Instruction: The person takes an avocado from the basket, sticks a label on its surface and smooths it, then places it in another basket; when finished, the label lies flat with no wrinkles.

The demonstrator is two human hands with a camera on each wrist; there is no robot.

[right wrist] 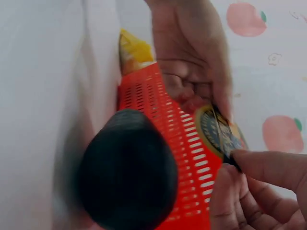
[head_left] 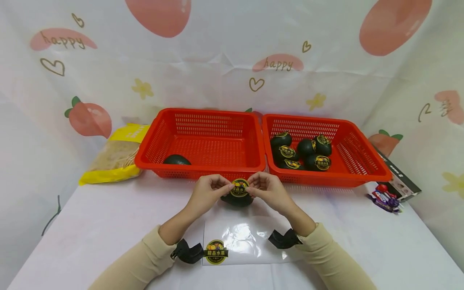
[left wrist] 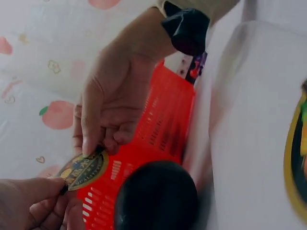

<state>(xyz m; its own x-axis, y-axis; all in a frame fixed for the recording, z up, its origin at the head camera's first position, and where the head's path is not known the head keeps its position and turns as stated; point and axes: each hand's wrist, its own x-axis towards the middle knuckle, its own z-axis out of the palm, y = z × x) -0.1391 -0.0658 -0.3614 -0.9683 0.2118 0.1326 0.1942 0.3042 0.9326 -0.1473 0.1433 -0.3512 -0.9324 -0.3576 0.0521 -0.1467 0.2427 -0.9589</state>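
Between my left hand (head_left: pixel 208 195) and right hand (head_left: pixel 269 194) a round black-and-gold sticker (head_left: pixel 239 188) is stretched, each hand pinching one side with thumb and fingertips. Fruit pictures and Chinese lettering are printed on its face. Just below it sits a dark green oval fruit (head_left: pixel 237 201), like an avocado, on the table in front of the baskets. Both wrist views show the sticker (left wrist: pixel 87 170) held up apart from the smooth dark fruit (right wrist: pixel 127 175). A glossy clear sheet (head_left: pixel 253 251) lies nearer me, with another such sticker (head_left: pixel 216 252) at its left corner.
A red basket (head_left: pixel 203 171) behind my hands holds one dark fruit (head_left: pixel 177 160). The red basket (head_left: pixel 337 179) on the right holds several stickered fruits (head_left: pixel 322 162). A yellow bag (head_left: pixel 112 155) lies far left; wrapped candies (head_left: pixel 386 198) and a black box (head_left: pixel 402 179) lie far right.
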